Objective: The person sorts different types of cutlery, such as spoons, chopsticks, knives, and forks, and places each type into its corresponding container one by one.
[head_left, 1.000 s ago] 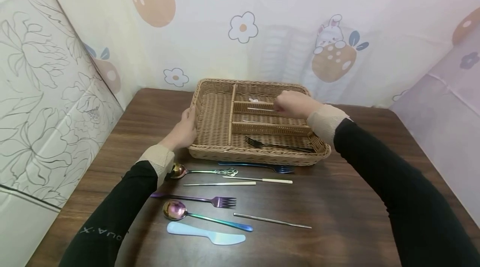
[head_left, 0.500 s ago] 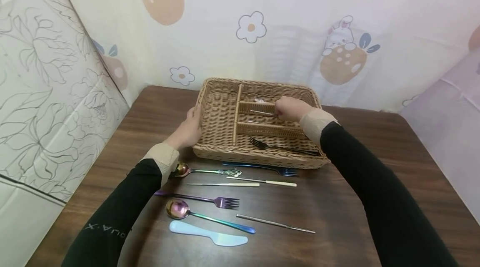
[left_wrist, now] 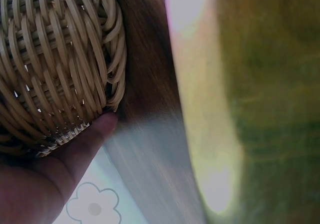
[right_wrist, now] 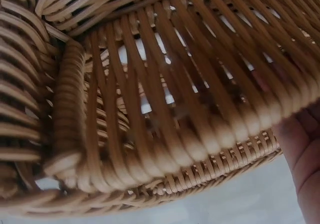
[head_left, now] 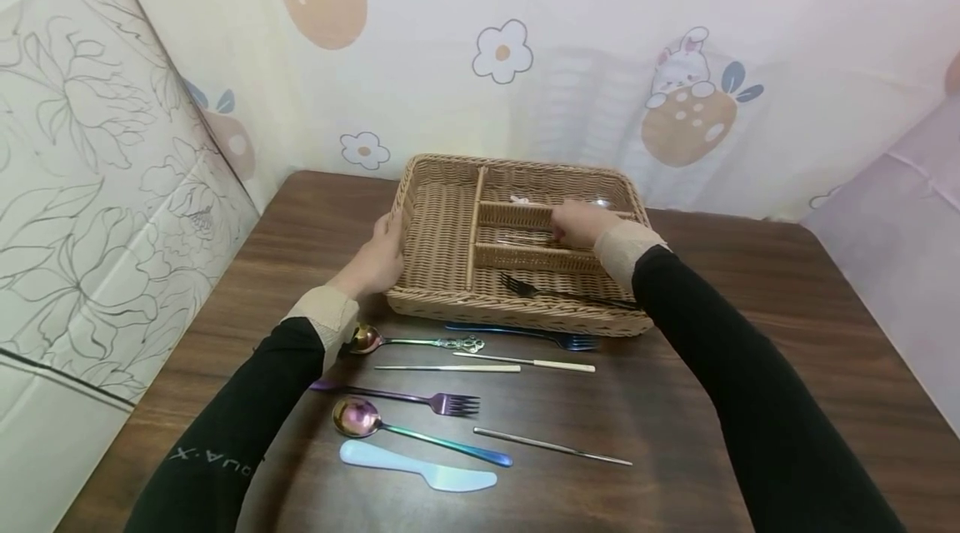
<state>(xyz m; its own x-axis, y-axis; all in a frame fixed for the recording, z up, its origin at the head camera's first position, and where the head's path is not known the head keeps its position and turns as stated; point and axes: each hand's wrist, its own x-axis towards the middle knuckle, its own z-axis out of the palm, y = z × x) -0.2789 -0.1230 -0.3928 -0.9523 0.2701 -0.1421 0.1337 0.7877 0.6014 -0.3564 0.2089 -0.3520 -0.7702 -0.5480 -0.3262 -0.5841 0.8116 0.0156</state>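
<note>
In the head view a wicker basket with several compartments stands at the back of the table. My left hand holds its left side wall; the left wrist view shows a finger against the weave. My right hand reaches into the narrow middle compartment at the right, its fingertips hidden. In the right wrist view part of that hand shows beside a wicker divider. Cannot tell whether the right fingers still pinch anything. A thin pale stick lies low in that compartment.
A black fork lies in the front compartment, a shiny rounded piece in the rear one. Before the basket lie a blue fork, gold spoon, cream-ended sticks, purple fork, rainbow spoon, pale-blue knife and metal stick.
The thin metal stick that stuck out from my right hand earlier no longer shows there. The right hand has sunk slightly into the compartment. My left hand keeps its place on the basket.
</note>
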